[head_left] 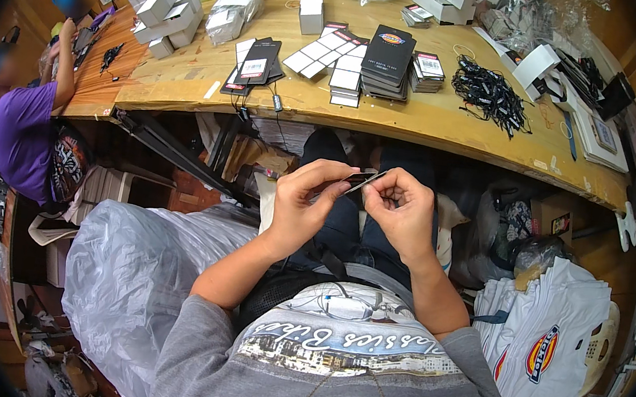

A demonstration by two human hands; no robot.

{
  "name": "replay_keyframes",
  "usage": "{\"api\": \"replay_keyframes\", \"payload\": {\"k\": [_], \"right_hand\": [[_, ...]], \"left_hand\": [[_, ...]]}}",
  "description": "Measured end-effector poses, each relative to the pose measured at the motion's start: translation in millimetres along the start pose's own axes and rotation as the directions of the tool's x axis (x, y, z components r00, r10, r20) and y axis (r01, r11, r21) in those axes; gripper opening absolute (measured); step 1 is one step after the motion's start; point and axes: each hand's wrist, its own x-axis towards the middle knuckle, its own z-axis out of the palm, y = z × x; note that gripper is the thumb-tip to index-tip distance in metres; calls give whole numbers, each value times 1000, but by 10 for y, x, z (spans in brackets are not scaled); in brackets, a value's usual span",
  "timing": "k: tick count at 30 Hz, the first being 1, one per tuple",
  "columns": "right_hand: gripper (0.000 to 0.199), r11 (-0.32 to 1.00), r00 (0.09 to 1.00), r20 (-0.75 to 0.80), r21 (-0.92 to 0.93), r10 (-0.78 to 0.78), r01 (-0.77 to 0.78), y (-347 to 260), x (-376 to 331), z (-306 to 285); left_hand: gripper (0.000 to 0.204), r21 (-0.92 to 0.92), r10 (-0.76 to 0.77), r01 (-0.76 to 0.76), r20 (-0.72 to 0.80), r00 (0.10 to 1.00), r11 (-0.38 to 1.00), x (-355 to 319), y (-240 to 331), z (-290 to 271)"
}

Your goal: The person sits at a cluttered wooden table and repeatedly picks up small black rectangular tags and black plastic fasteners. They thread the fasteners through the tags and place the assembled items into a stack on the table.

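Note:
My left hand (306,197) and my right hand (403,208) meet above my lap, below the table edge. Together they pinch a small dark card tag (359,178), seen nearly edge-on between the fingertips. Left thumb and fingers hold its left end; the right fingers close on its right end. On the wooden table (436,126) ahead lie stacks of black tags (388,57), white-backed tags (319,53) and a heap of black strings (491,93).
A large grey plastic bag (130,263) sits at my left, a stack of white printed shirts (545,342) at my right. White boxes (163,8) crowd the table's far left. A person in a purple shirt (19,133) sits at the left.

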Motion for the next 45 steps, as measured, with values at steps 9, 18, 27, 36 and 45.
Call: {"api": "replay_keyframes", "payload": {"k": [9, 18, 27, 36, 45], "right_hand": [[10, 988, 998, 49, 143, 42, -49, 2, 8, -18], [6, 995, 975, 216, 72, 49, -66, -18, 25, -25], [6, 998, 971, 237, 56, 21, -36, 91, 23, 60], [6, 998, 956, 293, -68, 27, -8, 124, 6, -45], [7, 994, 943, 331, -113, 38, 0, 78, 28, -77]], "left_hand": [[25, 221, 172, -208, 170, 970, 953, 44, 55, -54], [13, -418, -333, 398, 223, 916, 817, 26, -121, -163], [8, -338, -216, 272, 195, 957, 901, -26, -197, -214], [4, -87, -192, 208, 168, 967, 974, 2, 2, -401], [6, -193, -165, 197, 170, 972, 961, -49, -7, -427]]}}
